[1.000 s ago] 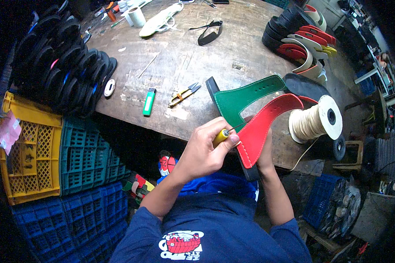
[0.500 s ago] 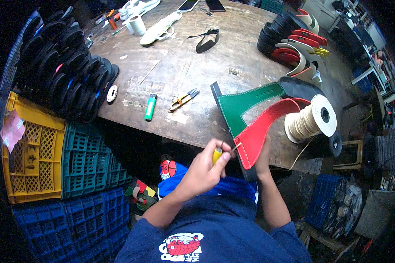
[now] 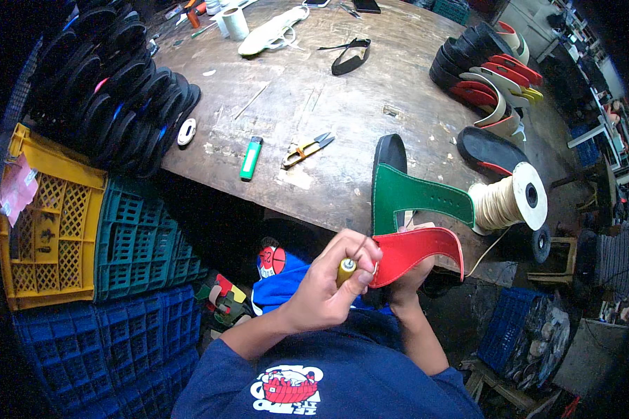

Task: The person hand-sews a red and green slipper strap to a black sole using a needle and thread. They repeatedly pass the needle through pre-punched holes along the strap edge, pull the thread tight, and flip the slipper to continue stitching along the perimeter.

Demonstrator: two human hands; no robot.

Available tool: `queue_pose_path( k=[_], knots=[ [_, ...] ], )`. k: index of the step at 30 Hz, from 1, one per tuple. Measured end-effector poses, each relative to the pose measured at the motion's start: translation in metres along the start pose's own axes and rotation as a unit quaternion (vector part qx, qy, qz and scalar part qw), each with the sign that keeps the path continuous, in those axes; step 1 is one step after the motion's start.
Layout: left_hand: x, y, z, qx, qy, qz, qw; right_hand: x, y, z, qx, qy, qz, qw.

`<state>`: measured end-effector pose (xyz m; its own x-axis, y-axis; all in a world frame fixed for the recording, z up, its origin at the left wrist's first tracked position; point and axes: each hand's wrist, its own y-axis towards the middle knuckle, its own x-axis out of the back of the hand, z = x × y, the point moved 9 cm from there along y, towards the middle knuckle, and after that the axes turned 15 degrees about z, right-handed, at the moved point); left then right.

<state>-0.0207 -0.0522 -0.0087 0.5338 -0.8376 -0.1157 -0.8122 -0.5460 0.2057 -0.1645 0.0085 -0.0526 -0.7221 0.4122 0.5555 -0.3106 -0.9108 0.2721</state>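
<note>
My left hand (image 3: 321, 290) is closed around a yellow-handled awl (image 3: 346, 268), its metal-capped end facing up. Thin cord shows by the fingertips, at the stitched edge of a red strap (image 3: 419, 253). That strap belongs to a sandal with a black sole (image 3: 390, 151) and a green strap (image 3: 416, 191) with pale stitching and a row of holes. My right hand (image 3: 409, 283) grips the sandal from beneath the red strap, its fingers partly hidden. The sandal stands tilted over the table's near edge, green strap farther away. The awl's tip is out of sight.
A spool of cream cord (image 3: 503, 199) stands right of the sandal, beside another black sole (image 3: 491, 150). Yellow-handled thread snips (image 3: 307, 150) and a green lighter (image 3: 251, 158) lie on the wooden table (image 3: 244, 199). Black soles (image 3: 112, 105) are stacked left, above plastic crates (image 3: 52, 223).
The sandal has turned in my right hand, bringing its green strap round to the right and showing the sole's far end. My left hand has stayed close to the red strap's edge with the awl.
</note>
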Motion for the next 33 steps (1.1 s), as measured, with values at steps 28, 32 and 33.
queue_pose_path(
  k=[28,32,33],
  knots=[
    [0.033,-0.016,0.056,0.009,-0.285,-0.211,0.935,0.0,0.029,-0.022,0.008,0.055,0.088,0.995],
    [0.036,-0.018,0.05,0.109,-0.113,-0.158,0.975,0.002,0.029,-0.024,-0.018,0.102,0.096,0.99],
    [0.031,-0.02,0.051,0.147,-0.107,-0.117,0.976,0.003,0.029,-0.023,-0.021,0.109,0.09,0.99]
  ],
)
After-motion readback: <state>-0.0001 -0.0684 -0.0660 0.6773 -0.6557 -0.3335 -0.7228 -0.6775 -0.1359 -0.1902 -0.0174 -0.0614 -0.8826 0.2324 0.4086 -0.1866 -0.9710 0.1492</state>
